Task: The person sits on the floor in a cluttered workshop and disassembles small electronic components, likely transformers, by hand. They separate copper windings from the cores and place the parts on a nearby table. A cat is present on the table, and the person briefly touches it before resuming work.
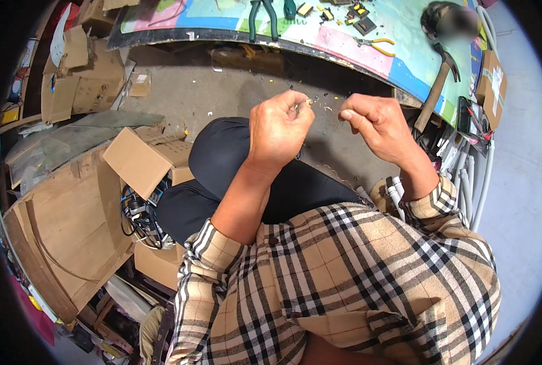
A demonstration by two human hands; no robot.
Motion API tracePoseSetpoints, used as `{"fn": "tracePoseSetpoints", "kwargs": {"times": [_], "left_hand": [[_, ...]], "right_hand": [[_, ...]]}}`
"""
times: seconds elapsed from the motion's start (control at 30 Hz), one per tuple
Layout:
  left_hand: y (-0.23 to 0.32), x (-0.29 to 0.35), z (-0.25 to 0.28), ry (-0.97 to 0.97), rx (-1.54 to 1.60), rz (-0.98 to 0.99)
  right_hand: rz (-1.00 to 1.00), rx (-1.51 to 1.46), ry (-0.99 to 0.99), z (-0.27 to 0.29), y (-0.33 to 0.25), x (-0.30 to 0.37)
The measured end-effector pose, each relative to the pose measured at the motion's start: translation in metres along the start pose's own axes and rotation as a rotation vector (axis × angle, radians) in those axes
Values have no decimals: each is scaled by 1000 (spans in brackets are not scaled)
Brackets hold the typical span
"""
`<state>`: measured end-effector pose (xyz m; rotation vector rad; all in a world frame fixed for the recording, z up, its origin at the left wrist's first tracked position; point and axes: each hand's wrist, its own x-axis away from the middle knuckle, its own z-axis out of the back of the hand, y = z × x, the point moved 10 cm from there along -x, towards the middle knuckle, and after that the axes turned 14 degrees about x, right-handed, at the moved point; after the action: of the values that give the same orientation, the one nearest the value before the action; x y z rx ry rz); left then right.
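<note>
My left hand (279, 131) is raised over my lap, thumb and forefinger pinched on a small pale-yellow and metallic piece (309, 102), too small to name. A short gap away, to its right, my right hand (377, 126) is closed with its fingertips pressed together. Faint thin strands show between the two hands, but I cannot make out whether my right fingers hold them. Beyond the hands is the workbench (216, 27), with green-handled pliers (263, 21), small yellow-handled pliers (375, 45) and several black and yellow small parts (362, 23) on it.
A hammer (436, 85) lies across the bench's right edge, near a dark round thing (435, 21). White pipes (464, 179) stand at the right. On the left are cardboard boxes (88, 91), one open and holding black cables (143, 213). Scraps dot the floor (179, 91).
</note>
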<state>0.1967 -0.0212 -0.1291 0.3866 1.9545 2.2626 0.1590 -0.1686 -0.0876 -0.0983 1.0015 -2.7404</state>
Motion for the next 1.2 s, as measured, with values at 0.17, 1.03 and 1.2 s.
{"fn": "tracePoseSetpoints", "kwargs": {"times": [0.17, 1.03, 1.2], "left_hand": [[21, 3, -7, 18, -197, -266], [29, 5, -12, -2, -194, -318], [25, 5, -11, -7, -179, -271]], "right_hand": [[-143, -143, -93, -35, 47, 4], [192, 168, 188, -2, -21, -10], [-63, -33, 39, -25, 20, -3]]}}
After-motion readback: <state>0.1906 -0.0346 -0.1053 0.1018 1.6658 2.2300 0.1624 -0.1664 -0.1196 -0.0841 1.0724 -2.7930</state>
